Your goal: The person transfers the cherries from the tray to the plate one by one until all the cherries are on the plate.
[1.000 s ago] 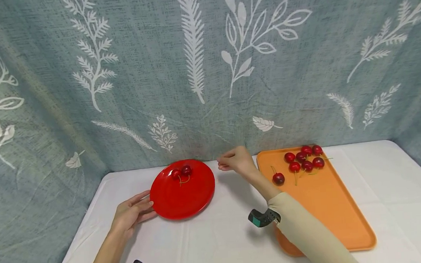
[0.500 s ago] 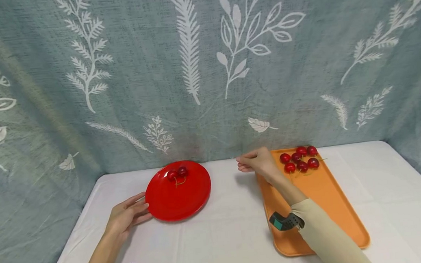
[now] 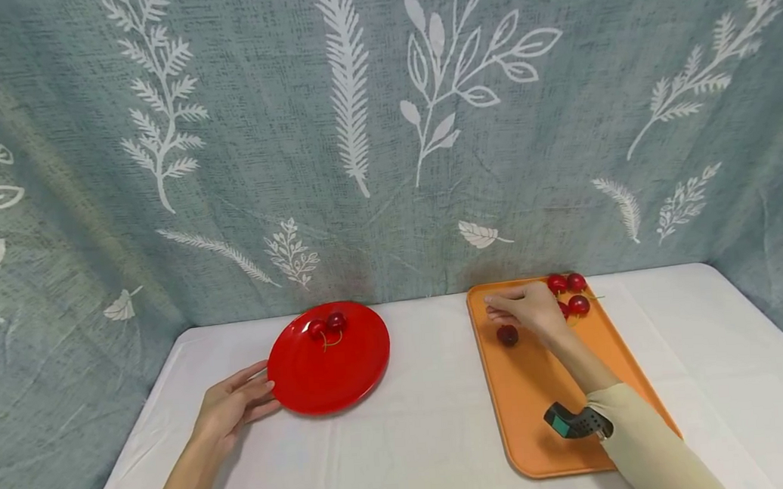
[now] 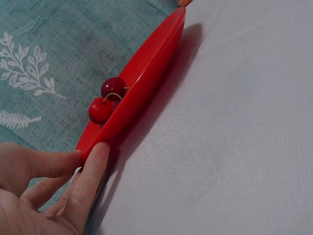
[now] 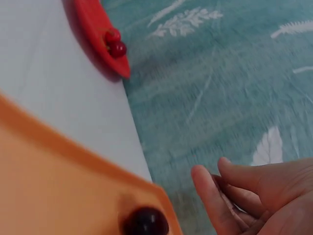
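Note:
My left hand (image 3: 231, 407) holds the near-left rim of a red plate (image 3: 333, 377), pinching it between thumb and fingers in the left wrist view. On the plate lie a bright red cherry (image 4: 100, 110) and a darker cherry (image 4: 113, 88), both with stems. Over the orange tray (image 3: 528, 447) hovers my right hand (image 3: 532, 309), with nothing in it. A small gap shows between its thumb and bent fingers in the right wrist view. Just below its fingertips sits a single dark cherry (image 3: 507, 335). Several cherries (image 3: 578, 305) lie at the tray's far right, partly hidden behind the hand.
A white cloth covers the table (image 3: 418, 424), with bare cloth between plate and tray. Right behind the table's far edge hangs a blue-green curtain (image 3: 392, 252) with white leaf prints. Each wrist wears a black band.
My right hand has moved right, from beside the plate to over the tray, now covering some of the clustered cherries. The left hand stays at the plate; the head view has shifted slightly.

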Motion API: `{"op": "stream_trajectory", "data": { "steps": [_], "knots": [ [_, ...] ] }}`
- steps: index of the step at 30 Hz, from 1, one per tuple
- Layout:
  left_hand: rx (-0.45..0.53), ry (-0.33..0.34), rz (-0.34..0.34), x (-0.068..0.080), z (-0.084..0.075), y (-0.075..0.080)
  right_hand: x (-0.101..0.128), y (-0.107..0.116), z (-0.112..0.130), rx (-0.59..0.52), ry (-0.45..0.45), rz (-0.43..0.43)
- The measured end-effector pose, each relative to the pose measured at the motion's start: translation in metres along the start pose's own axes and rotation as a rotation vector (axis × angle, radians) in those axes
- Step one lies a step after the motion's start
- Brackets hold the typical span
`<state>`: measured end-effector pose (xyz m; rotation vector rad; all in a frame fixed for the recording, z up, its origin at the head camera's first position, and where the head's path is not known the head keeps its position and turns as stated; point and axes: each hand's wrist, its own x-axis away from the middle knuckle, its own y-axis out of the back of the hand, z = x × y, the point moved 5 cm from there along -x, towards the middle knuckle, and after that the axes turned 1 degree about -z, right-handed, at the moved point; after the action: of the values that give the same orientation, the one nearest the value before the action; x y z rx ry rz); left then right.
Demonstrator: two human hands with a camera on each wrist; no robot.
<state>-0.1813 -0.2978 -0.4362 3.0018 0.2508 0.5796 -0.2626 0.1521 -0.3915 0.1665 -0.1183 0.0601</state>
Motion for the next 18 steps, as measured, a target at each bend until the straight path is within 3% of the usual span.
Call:
{"op": "stream_trajectory", "data": {
  "steps": [9, 18],
  "knots": [
    [0.009, -0.002, 0.000, -0.001, 0.001, 0.000, 0.011, 0.041, -0.014, 0.028, 0.015, -0.078],
    [0.017, 0.002, 0.004, -0.002, 0.003, 0.001, 0.023, 0.072, -0.033, 0.085, -0.098, -0.096]
  ]
}}
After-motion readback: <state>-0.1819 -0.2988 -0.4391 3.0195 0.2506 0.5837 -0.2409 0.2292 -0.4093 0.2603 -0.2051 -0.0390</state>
